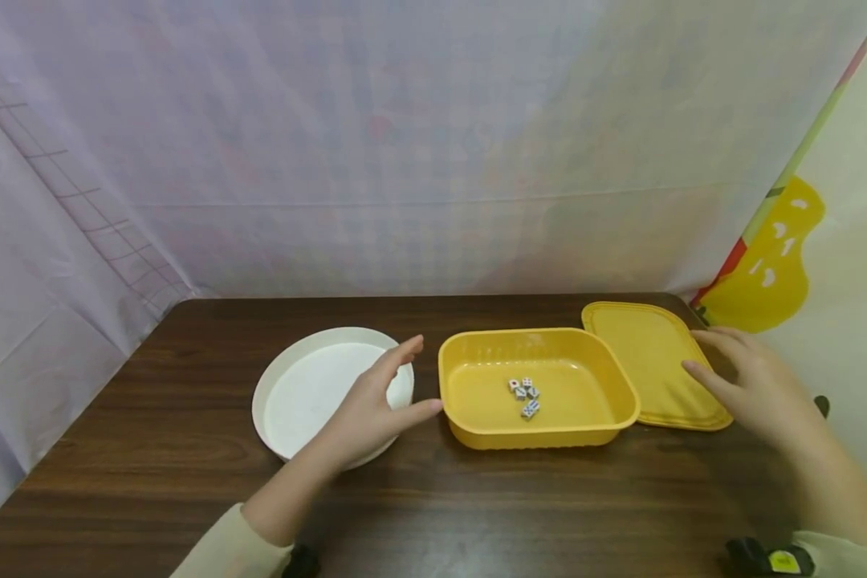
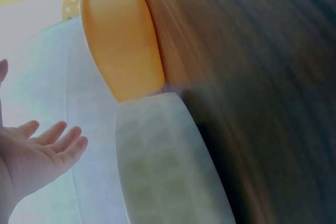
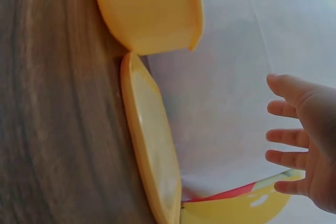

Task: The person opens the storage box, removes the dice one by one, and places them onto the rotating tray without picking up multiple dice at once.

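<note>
My left hand (image 1: 368, 409) hovers over the right side of a round white tray (image 1: 263, 397), its thumb reaching toward the left end of a yellow plastic box (image 1: 542, 440). Its fingers (image 2: 71, 150) are spread and grip nothing. Several small white dice (image 1: 527, 393) lie grouped on the floor of the box. On the right, my right hand (image 1: 755, 385) is above the right edge of a flat yellow lid (image 1: 643, 345). The right wrist view shows the fingers (image 3: 289, 137) of that hand extended, with nothing in them.
Everything stands on a dark brown wooden table (image 1: 433, 514). The lid lies beside the box's right end, partly behind it. A pale cloth (image 1: 405, 160) hangs along the table's back edge, and a white panel with a yellow shape (image 1: 773, 265) is at the right.
</note>
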`<action>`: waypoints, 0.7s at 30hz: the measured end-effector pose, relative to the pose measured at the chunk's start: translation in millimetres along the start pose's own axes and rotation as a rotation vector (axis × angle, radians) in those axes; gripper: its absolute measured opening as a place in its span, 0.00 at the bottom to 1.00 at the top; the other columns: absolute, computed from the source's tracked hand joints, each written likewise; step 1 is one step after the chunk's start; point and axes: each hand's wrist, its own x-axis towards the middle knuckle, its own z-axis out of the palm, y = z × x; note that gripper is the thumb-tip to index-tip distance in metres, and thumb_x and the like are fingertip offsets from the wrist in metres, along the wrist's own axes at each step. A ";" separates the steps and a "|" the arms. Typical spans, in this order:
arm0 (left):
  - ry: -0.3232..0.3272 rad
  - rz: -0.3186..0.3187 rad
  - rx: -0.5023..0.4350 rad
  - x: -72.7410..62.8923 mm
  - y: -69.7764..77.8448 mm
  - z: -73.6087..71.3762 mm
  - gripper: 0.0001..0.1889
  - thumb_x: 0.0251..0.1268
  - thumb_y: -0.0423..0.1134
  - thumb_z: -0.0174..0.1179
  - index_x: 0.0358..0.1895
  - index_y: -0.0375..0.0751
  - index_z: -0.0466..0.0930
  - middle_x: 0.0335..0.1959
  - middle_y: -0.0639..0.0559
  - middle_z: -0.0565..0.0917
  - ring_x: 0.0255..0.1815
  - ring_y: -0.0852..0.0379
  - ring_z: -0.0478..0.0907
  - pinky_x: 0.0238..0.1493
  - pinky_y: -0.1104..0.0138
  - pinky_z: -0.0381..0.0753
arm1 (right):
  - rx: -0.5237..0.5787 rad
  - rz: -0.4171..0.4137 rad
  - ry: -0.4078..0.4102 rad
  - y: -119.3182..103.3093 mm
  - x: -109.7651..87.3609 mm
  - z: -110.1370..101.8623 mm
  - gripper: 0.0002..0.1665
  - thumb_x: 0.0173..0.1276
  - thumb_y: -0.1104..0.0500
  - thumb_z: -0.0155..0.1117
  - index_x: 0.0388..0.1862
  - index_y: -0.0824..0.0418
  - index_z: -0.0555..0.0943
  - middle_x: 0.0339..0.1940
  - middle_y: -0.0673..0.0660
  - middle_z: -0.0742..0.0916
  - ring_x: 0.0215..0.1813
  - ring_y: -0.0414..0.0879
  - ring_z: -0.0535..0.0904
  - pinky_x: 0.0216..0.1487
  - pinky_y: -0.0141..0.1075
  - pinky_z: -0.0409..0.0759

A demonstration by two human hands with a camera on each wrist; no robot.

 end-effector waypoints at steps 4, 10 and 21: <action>0.009 0.031 -0.012 -2.0 -4.4 -7.2 0.42 0.57 0.47 0.69 0.73 0.46 0.59 0.70 0.54 0.65 0.69 0.56 0.62 0.66 0.55 0.60 | -0.003 -0.018 0.013 -8.0 1.2 -3.9 0.30 0.70 0.52 0.61 0.62 0.70 0.71 0.61 0.76 0.69 0.60 0.77 0.60 0.59 0.69 0.51; 0.036 0.076 -0.021 -5.9 -6.8 -21.6 0.43 0.55 0.44 0.71 0.73 0.48 0.58 0.70 0.54 0.66 0.69 0.55 0.62 0.65 0.54 0.60 | 0.040 -0.065 0.060 -24.5 3.7 -10.1 0.27 0.68 0.55 0.63 0.62 0.68 0.72 0.62 0.74 0.70 0.60 0.75 0.62 0.59 0.68 0.52; 0.093 0.098 -0.005 -20.9 -16.3 -53.3 0.43 0.56 0.38 0.70 0.74 0.48 0.57 0.69 0.51 0.66 0.70 0.53 0.60 0.65 0.53 0.59 | 0.090 -0.068 0.066 -62.9 12.0 -17.1 0.26 0.67 0.54 0.64 0.61 0.63 0.74 0.64 0.68 0.71 0.63 0.70 0.61 0.60 0.68 0.53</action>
